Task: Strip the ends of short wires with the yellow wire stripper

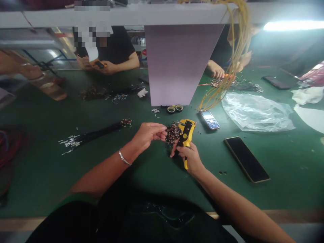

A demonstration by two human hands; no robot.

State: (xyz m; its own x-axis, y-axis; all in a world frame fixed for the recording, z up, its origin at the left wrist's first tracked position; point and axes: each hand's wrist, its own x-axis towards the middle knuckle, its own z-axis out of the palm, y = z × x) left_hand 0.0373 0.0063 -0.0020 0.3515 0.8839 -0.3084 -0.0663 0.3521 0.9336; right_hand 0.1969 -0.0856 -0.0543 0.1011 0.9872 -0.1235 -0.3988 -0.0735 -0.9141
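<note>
My right hand (191, 155) is wrapped round the handles of a yellow and black wire stripper (189, 130), whose head points away from me. Just left of the tool lies a bundle of dark wires (173, 132), its many copper-coloured and pale ends facing up. At the bundle's left edge, my left hand (149, 135) has thumb and fingers pinched together; what is between them is too small to make out. A second bundle of black wires (98, 131) lies on the green table (157, 189) to the left, with white ends at its near left and coppery ends at the far right.
Beyond my hands stand two tape rolls (175, 108) by a pale upright panel (179, 64). A keypad phone (209, 120), a smartphone (246, 159) and a clear plastic bag (257, 111) lie to the right. Yellow wires (236, 50) hang from the shelf. Co-workers sit opposite.
</note>
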